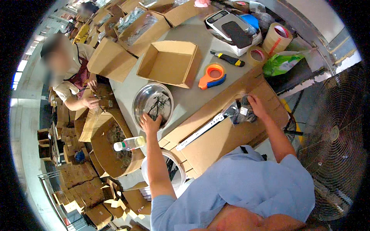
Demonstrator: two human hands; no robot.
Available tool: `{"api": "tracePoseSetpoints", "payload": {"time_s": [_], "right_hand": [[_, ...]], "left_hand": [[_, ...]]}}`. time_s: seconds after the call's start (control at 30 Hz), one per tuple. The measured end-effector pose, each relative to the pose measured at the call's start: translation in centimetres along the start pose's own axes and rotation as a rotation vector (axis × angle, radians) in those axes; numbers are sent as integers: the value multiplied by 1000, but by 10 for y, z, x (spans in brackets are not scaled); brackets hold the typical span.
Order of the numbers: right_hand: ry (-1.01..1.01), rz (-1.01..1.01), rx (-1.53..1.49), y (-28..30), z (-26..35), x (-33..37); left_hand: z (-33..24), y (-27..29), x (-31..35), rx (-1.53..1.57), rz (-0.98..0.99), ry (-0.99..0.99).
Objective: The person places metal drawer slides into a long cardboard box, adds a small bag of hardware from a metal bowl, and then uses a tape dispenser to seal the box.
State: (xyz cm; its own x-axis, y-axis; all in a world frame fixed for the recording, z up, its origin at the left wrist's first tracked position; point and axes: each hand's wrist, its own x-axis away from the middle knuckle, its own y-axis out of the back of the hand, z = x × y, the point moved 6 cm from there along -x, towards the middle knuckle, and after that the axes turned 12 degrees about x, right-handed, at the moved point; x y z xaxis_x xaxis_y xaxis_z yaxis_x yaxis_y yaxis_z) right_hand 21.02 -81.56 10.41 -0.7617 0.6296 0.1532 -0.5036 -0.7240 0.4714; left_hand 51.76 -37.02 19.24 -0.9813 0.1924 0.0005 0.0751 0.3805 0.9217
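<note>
My left hand (151, 124) reaches over the near rim of a round metal bowl (139, 101), its thumb and fingers apart. Thin black pieces (158, 106) lie in a tangle inside that bowl, close to my fingertips. On the flattened cardboard before me, my right hand (257, 106) is closed on the right side of a clear plastic bag (243, 111) with dark contents and a white label. From the bag's left end a long white metal rail with holes (200, 132) runs toward me across the cardboard.
Beyond the bowl stands an open cardboard box (167, 65). An orange-and-blue tape dispenser (212, 77), a utility knife (228, 58) and a scale (227, 25) lie farther right. A capped bottle (130, 143) and white bucket (144, 169) are near my left forearm. A co-worker (75, 73) stands left; a fan (333, 134) right.
</note>
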Motion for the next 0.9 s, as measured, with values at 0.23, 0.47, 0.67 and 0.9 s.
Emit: {"api": "tracePoseSetpoints", "payload": {"time_s": [0.23,0.47,0.67,0.9], "right_hand": [[155,86,356,-14,11,-10],[282,10,701,-12,49,18],[231,-69,543,-18,29,27],[405,-281,568,-9,60,35]], "left_hand": [[-34,-6,-15,-269,262,210],[-5,-14,-15,22,217,-36],[-44,8,8,-146,20,-380],[-38,25,-39,40,-68,-356]]}}
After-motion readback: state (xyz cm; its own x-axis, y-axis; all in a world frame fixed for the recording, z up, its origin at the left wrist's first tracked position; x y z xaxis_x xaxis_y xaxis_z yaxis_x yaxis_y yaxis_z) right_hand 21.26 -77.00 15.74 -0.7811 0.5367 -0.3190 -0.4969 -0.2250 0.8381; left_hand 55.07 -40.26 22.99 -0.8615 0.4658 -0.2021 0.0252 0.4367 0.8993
